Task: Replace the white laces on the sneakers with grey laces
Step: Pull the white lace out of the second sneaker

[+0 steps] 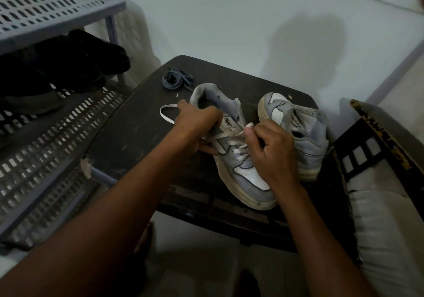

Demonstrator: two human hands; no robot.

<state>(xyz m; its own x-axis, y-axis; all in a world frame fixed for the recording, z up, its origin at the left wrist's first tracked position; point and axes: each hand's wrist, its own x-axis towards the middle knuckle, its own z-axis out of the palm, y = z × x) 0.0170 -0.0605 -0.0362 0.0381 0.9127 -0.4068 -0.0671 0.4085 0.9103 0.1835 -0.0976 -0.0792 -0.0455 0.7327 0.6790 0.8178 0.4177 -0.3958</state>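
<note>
Two grey-and-white sneakers sit on a small dark table [128, 140]. The near sneaker [247, 182] points its toe toward me and carries a white lace [226, 146] through its eyelets. My left hand [197, 127] grips the sneaker at its tongue and side; a loop of the white lace [165, 115] sticks out past its fingers. My right hand [273, 150] pinches the white lace's end above the eyelets. The far sneaker [298, 124] stands to the right, with no lace that I can see. A bundle of grey laces [175, 78] lies at the table's back left.
A grey perforated plastic rack [46, 136] stands to the left with dark shoes [68, 67] on its shelf. A dark wooden chair frame [376, 145] with a pale cushion [390, 228] is close on the right. White floor surrounds the table.
</note>
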